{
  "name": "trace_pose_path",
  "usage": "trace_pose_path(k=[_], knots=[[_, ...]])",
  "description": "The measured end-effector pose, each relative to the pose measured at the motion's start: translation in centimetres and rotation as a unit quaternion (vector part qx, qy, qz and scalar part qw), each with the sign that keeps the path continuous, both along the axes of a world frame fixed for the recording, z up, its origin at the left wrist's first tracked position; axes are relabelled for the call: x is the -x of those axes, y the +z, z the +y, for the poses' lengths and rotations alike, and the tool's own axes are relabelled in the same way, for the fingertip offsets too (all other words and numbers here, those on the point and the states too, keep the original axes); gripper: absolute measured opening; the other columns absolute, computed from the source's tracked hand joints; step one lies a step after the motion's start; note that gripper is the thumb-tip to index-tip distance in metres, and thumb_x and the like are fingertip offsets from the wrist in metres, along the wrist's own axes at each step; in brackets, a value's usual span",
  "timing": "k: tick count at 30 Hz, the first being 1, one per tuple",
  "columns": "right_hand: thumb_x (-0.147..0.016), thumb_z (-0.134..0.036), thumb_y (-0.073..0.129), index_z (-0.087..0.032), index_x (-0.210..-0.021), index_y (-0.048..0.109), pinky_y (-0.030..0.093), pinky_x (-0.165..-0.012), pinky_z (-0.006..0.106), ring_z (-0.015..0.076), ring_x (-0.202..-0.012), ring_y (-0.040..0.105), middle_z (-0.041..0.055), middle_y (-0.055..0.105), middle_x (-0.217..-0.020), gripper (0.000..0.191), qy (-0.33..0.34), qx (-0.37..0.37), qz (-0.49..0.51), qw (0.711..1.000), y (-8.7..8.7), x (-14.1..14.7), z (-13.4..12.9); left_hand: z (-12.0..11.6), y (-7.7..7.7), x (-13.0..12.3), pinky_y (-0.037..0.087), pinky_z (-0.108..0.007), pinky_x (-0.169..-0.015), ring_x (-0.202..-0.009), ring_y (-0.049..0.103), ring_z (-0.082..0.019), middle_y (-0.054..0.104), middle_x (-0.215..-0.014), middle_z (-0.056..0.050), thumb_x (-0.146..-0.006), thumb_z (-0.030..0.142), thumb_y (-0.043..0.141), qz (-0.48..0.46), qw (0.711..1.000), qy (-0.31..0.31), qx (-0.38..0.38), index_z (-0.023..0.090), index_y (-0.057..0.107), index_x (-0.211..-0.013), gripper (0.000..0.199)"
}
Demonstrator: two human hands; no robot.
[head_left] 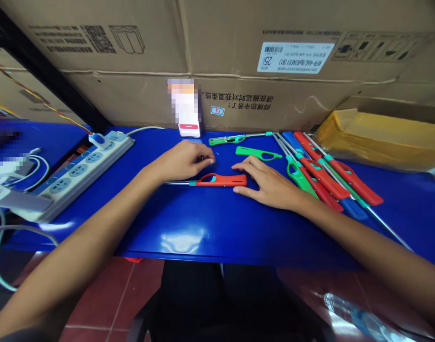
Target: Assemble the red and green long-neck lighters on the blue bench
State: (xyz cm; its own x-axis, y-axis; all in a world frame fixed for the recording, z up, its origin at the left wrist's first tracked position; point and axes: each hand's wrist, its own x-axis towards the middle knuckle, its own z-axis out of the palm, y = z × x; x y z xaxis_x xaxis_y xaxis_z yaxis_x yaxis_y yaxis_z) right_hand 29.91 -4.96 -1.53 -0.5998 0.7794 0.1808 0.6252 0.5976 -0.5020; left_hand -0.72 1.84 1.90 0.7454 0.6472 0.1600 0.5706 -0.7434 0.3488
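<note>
From afar, I would take the red lighter [219, 181] at mid-frame softly by its handle [229, 182], where the right hand [266, 183] spreads wide, while the left hand [184, 160] curls narrow, its hold I cannot tell.

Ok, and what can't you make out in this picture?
All in the head view:
Left hand: palm turned away, hidden by the hand itself.
Red lighter between the hands: rod's tip, apparently behind the left wrist.
Phone: much of its screen, blurred by pixel blocks.
White label: finest print, too small.
Bottle: blurred, cut off by the bottom edge.
</note>
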Motion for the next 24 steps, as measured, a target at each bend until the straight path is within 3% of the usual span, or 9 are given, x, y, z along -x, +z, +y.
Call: trace_pose_path(k=[2,5,6,11,16,20,24], knots=[[-0.099,-0.05,0.083,-0.027,-0.146,0.067,0.057,-0.117,0.053,0.0332,-0.125,0.07,0.012,0.062,-0.139,0.055,0.009,0.004,-0.005,1.0,0.2,-0.4,0.3,0.5,-0.6,-0.6,0.057,-0.037,-0.099,-0.108,0.077,-0.025,0.083,-0.122,-0.012,-0.108,0.024,0.056,0.0,0.999,0.036,-0.028,0.016,0.081,-0.126,0.031],[-0.099,-0.041,0.084,-0.025,-0.129,0.073,0.059,-0.11,0.049,0.0302,-0.117,0.07,0.0098,0.065,-0.128,0.036,0.025,0.008,0.004,1.0,0.1,-0.9,0.8,1.3,-1.1,-1.9,0.059,-0.039,-0.1,-0.117,0.076,-0.028,0.078,-0.135,-0.015,-0.107,0.017,0.055,0.057,0.995,0.06,-0.059,0.016,0.072,-0.148,0.045],[-0.1,-0.039,0.082,-0.026,-0.126,0.074,0.059,-0.109,0.048,0.0296,-0.116,0.07,0.0091,0.066,-0.126,0.03,0.03,0.009,0.013,0.999,0.0,-0.9,0.8,1.6,-1.1,-2.3,0.059,-0.039,-0.099,-0.117,0.077,-0.028,0.078,-0.136,-0.014,-0.107,0.017,0.055,0.082,0.993,0.059,-0.067,0.017,0.073,-0.148,0.045],[-0.102,-0.036,0.082,-0.026,-0.128,0.075,0.059,-0.107,0.047,0.0289,-0.116,0.069,0.0091,0.067,-0.124,0.029,0.035,-0.004,0.04,0.999,-0.7,-0.1,0.4,2.6,-1.1,-3.9,0.059,-0.035,-0.089,-0.102,0.078,-0.025,0.082,-0.112,-0.011,-0.105,0.011,0.054,0.132,0.986,0.042,-0.094,0.016,0.082,-0.109,0.029],[-0.103,-0.033,0.082,-0.025,-0.128,0.075,0.058,-0.106,0.047,0.028,-0.115,0.069,0.0089,0.066,-0.125,0.027,0.039,-0.001,0.043,0.998,-0.9,0.6,-0.1,2.1,-1.3,-3.9,0.06,-0.037,-0.086,-0.098,0.077,-0.026,0.079,-0.114,-0.017,-0.111,0.017,0.051,0.137,0.983,0.068,-0.101,0.011,0.08,-0.113,0.029],[-0.103,-0.035,0.082,-0.027,-0.129,0.075,0.059,-0.106,0.047,0.0282,-0.115,0.069,0.0085,0.066,-0.124,0.028,0.04,-0.002,0.048,0.998,-1.0,0.5,0.1,2.2,-1.0,-1.9,0.062,-0.039,-0.097,-0.106,0.079,-0.027,0.082,-0.123,-0.014,-0.108,0.021,0.064,0.045,0.995,0.059,-0.061,0.013,0.079,-0.129,0.028],[-0.104,-0.036,0.082,-0.027,-0.132,0.076,0.059,-0.106,0.047,0.0286,-0.114,0.069,0.0087,0.067,-0.123,0.03,0.047,-0.012,0.05,0.998,-1.3,1.0,0.3,2.8,-0.9,-0.3,0.063,-0.038,-0.096,-0.1,0.08,-0.024,0.085,-0.114,-0.011,-0.103,0.016,0.064,0.0,0.998,0.053,-0.045,0.016,0.084,-0.124,0.029]])
